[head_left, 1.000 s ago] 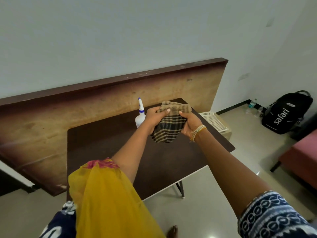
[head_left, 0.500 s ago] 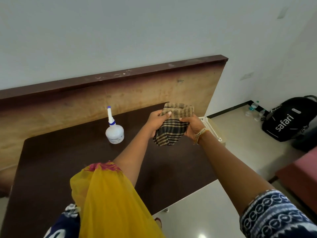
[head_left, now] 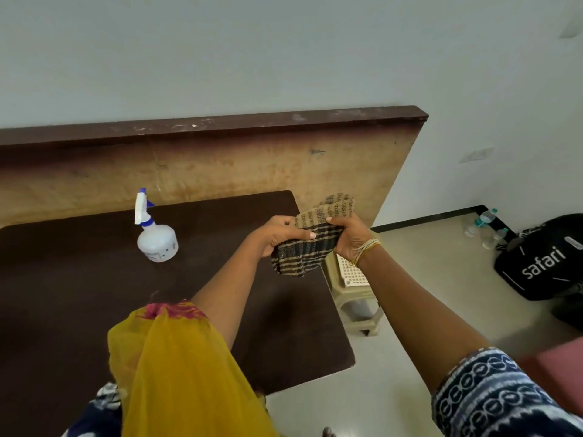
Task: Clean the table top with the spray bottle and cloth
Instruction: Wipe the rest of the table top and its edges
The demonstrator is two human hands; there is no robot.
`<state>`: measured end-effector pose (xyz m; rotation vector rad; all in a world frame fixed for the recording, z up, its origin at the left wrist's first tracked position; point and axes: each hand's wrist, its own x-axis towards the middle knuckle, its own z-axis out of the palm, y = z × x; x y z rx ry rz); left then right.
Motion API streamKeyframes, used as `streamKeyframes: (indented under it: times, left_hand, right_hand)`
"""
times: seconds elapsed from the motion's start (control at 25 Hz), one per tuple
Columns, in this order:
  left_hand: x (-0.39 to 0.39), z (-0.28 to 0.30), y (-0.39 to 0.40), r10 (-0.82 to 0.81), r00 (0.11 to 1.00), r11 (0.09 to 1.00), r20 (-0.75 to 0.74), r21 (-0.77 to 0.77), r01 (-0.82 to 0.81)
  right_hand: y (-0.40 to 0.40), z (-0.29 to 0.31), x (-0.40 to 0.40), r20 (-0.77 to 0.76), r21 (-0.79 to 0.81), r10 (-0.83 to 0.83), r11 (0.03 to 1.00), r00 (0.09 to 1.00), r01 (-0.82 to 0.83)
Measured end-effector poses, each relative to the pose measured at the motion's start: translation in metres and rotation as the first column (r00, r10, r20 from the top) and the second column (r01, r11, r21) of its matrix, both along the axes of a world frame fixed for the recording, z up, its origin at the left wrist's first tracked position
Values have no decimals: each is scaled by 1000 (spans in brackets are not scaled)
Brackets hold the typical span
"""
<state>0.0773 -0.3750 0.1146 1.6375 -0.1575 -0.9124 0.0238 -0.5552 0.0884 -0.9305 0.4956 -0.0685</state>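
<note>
I see one spray bottle (head_left: 156, 239) upright on the table (head_left: 79, 294), contents unclear. My left hand (head_left: 277, 234) and right hand (head_left: 348, 239) both grip one checked cloth (head_left: 310, 244).

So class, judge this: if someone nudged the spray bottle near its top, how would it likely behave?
The spray bottle has a squat, wide base, so it would probably slide rather than tip. Its tall trigger head could catch a push. It looks like light plastic.

Checked cloth (head_left: 310, 239) between both hands
</note>
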Motion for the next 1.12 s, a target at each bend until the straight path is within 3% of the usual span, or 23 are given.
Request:
streamKeyframes:
  times: [0.16,0.36,0.52,0.84,1.04,1.12]
  left_hand:
    - [-14,-4,-47,154,988,987,-15,38,-153]
    - [-34,2,-80,227,951,953,-212,-153,-261]
    - [-34,-2,-79,202,940,922,-275,-270,-277]
    - [-29,-49,-2,480,855,870,-199,-22,-493]
    - [-15,-104,50,492,863,866,-110,157,-474]
    - [-3,-126,66,486,869,867,-95,176,-466]
  right_hand:
    - [-56,3,-1,-12,-17,63,998,998,-63]
    - [-87,2,4,-1,15,153,988,988,-153]
    - [-76,3,13,-51,-27,256,966,965,-257]
    - [7,-36,33,-228,-115,367,910,902,-399]
    - [53,-108,61,-474,-327,423,729,772,-601]
    - [72,-128,69,-495,-369,381,722,781,-586]
